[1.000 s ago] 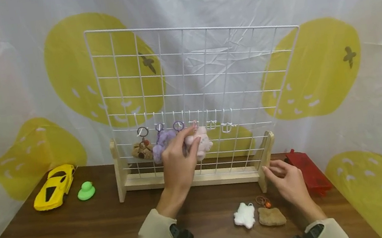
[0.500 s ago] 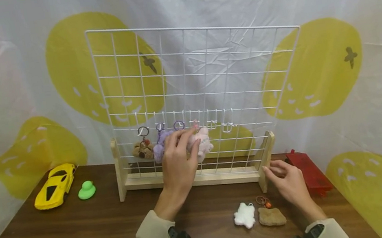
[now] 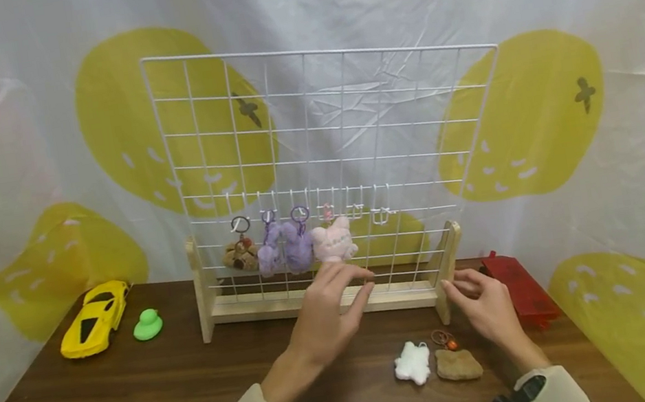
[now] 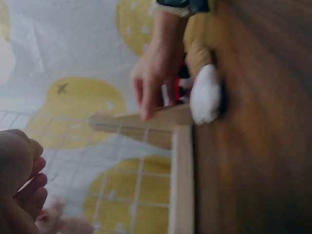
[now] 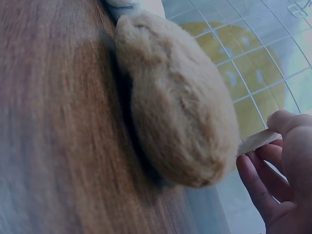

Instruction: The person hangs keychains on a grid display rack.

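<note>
A pale pink plush keychain [image 3: 335,241] hangs from a hook on the white wire grid rack [image 3: 321,60]. Just below it, my left hand [image 3: 322,318] is in the air, thumb and fingers bent apart with nothing between them. To the plush's left hang two purple plush keychains [image 3: 298,250] and a brown bear keychain [image 3: 240,256]. My right hand [image 3: 488,307] pinches the rack's right wooden upright [image 3: 449,262] between thumb and fingers; the right wrist view shows this grip [image 5: 287,165] too.
On the table in front lie a white star-shaped plush [image 3: 413,362] and a brown plush [image 3: 458,364] with an orange ring. A red item [image 3: 520,289] lies at right. A yellow toy car [image 3: 96,319] and green duck [image 3: 148,324] sit at left. Bare hooks [image 3: 382,216] hang at the grid's right.
My left hand has let go of the pink plush and dropped down and slightly right, leaving it hanging on its hook. The right hand stays on the wooden upright.
</note>
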Motion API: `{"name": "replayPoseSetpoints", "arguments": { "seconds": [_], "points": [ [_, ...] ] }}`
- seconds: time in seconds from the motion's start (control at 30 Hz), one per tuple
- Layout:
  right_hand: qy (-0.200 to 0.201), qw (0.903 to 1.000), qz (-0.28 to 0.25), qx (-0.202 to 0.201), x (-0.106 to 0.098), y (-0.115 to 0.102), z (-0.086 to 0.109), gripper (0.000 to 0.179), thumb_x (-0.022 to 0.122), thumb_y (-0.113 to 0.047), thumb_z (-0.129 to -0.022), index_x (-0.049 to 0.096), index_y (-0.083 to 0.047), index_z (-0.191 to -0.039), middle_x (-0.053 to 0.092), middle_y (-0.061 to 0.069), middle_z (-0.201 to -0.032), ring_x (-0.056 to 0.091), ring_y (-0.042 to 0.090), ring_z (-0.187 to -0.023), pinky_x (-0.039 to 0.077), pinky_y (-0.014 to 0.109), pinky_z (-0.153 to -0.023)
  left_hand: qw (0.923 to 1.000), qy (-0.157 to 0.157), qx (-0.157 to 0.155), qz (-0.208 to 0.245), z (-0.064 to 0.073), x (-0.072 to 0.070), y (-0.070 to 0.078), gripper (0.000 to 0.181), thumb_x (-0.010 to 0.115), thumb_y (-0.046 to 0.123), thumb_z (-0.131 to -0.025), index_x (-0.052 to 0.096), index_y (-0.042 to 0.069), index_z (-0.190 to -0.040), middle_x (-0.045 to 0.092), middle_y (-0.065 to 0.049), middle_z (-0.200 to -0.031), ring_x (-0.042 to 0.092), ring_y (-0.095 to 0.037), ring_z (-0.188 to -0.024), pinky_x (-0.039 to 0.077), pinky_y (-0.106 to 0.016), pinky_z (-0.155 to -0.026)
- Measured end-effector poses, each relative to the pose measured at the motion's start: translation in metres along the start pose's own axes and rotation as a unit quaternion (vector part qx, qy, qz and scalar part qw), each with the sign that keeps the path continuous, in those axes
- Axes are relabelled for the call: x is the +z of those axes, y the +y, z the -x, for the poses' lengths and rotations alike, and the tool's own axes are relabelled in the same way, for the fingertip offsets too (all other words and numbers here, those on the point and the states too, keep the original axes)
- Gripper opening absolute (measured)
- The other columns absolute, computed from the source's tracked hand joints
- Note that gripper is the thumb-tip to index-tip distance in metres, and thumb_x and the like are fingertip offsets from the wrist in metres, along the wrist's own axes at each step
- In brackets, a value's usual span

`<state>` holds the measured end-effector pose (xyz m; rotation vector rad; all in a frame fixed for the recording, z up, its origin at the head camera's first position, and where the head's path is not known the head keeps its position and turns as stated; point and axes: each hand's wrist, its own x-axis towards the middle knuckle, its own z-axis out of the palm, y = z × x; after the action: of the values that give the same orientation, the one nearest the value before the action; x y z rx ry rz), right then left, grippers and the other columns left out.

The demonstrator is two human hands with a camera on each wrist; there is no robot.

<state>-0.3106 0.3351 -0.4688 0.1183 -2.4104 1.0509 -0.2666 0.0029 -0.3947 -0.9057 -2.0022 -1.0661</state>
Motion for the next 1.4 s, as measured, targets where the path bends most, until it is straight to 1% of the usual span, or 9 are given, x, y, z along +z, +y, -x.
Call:
{"name": "replayPoseSetpoints", "arguments": {
  "seconds": [0.2, 0.3, 0.53, 0.73, 0.93, 1.0, 1.17, 1.23, 1.4],
  "points": [
    [-0.001, 1.0000, 0.003, 0.001, 0.001, 0.000, 0.001, 0.029, 0.081, -0.030, -0.100, 0.080, -0.008, -0.118, 0.084, 0.011, -0.109, 0.070, -0.006, -0.103, 0.045, -0.001, -0.084, 0.9974, -0.068, -0.008, 0.024, 0.014, 0.027, 0.003, 0.015, 0.079, 0.011, -0.099, 0.077, 0.010, -0.114, 0.079, -0.002, -0.114, 0.071, -0.018, -0.113, 0.060, -0.030, -0.104],
    [-0.004, 1.0000, -0.003, 0.001, 0.000, -0.001, 0.000, 0.029, 0.080, -0.030, -0.100, 0.080, -0.008, -0.119, 0.084, 0.012, -0.110, 0.070, -0.009, -0.101, 0.046, -0.001, -0.084, 0.9929, -0.113, -0.028, 0.024, 0.018, 0.041, 0.007, 0.015, 0.077, 0.014, -0.100, 0.077, 0.011, -0.115, 0.079, -0.001, -0.115, 0.072, -0.017, -0.115, 0.058, -0.030, -0.107],
    [-0.007, 1.0000, -0.004, 0.005, -0.002, -0.001, 0.002, 0.031, 0.080, -0.032, -0.100, 0.079, -0.007, -0.119, 0.084, 0.013, -0.110, 0.069, -0.011, -0.097, 0.047, 0.000, -0.080, 0.9768, -0.208, -0.050, -0.005, 0.031, 0.081, 0.016, 0.014, 0.072, 0.018, -0.104, 0.079, 0.011, -0.115, 0.080, 0.001, -0.113, 0.073, -0.012, -0.110, 0.059, -0.021, -0.099],
    [0.000, 1.0000, -0.006, -0.005, -0.003, 0.000, 0.002, 0.030, 0.081, -0.030, -0.100, 0.079, -0.006, -0.117, 0.084, 0.014, -0.108, 0.068, -0.013, -0.096, 0.048, 0.000, -0.079, 0.9539, -0.288, -0.060, -0.061, 0.040, 0.103, 0.024, 0.017, 0.076, 0.033, -0.103, 0.080, 0.020, -0.113, 0.077, 0.005, -0.117, 0.066, -0.008, -0.109, 0.057, -0.018, -0.093],
    [-0.006, 0.9999, -0.013, -0.003, 0.000, -0.001, 0.001, 0.029, 0.081, -0.027, -0.100, 0.078, -0.004, -0.117, 0.084, 0.015, -0.108, 0.067, -0.015, -0.094, 0.049, 0.000, -0.079, 0.9366, -0.321, -0.032, -0.136, 0.043, 0.103, 0.025, 0.021, 0.085, 0.038, -0.095, 0.083, 0.027, -0.113, 0.075, 0.007, -0.117, 0.063, -0.007, -0.104, 0.055, -0.015, -0.087],
    [-0.006, 0.9999, -0.013, -0.002, 0.001, -0.002, 0.001, 0.029, 0.081, -0.027, -0.100, 0.078, -0.004, -0.117, 0.084, 0.015, -0.108, 0.067, -0.014, -0.093, 0.049, 0.001, -0.078, 0.9322, -0.329, -0.024, -0.149, 0.044, 0.100, 0.024, 0.020, 0.086, 0.029, -0.093, 0.083, 0.024, -0.112, 0.076, 0.006, -0.114, 0.066, -0.007, -0.104, 0.058, -0.016, -0.090],
    [-0.004, 0.9999, -0.013, -0.004, 0.000, -0.003, 0.001, 0.029, 0.081, -0.028, -0.100, 0.079, -0.005, -0.117, 0.083, 0.015, -0.108, 0.068, -0.012, -0.095, 0.049, 0.001, -0.078, 0.9226, -0.342, -0.011, -0.179, 0.043, 0.093, 0.021, 0.024, 0.083, 0.011, -0.088, 0.081, 0.022, -0.109, 0.072, 0.007, -0.105, 0.066, -0.008, -0.099, 0.060, -0.016, -0.079],
    [-0.004, 0.9999, -0.012, -0.004, -0.001, -0.003, 0.001, 0.029, 0.081, -0.029, -0.100, 0.079, -0.005, -0.117, 0.083, 0.015, -0.109, 0.068, -0.012, -0.095, 0.049, 0.000, -0.078, 0.9175, -0.343, -0.007, -0.200, 0.043, 0.091, 0.021, 0.020, 0.084, 0.016, -0.090, 0.081, 0.023, -0.108, 0.071, 0.008, -0.104, 0.063, -0.008, -0.096, 0.057, -0.015, -0.071],
    [-0.008, 0.9999, -0.010, 0.001, 0.000, -0.003, 0.000, 0.029, 0.081, -0.029, -0.100, 0.079, -0.006, -0.118, 0.083, 0.014, -0.110, 0.068, -0.012, -0.097, 0.048, 0.000, -0.080, 0.8989, -0.336, 0.002, -0.282, 0.042, 0.089, 0.021, 0.021, 0.088, 0.035, -0.091, 0.080, 0.028, -0.109, 0.074, 0.013, -0.105, 0.062, -0.008, -0.097, 0.055, -0.021, -0.085]
  ]
}}
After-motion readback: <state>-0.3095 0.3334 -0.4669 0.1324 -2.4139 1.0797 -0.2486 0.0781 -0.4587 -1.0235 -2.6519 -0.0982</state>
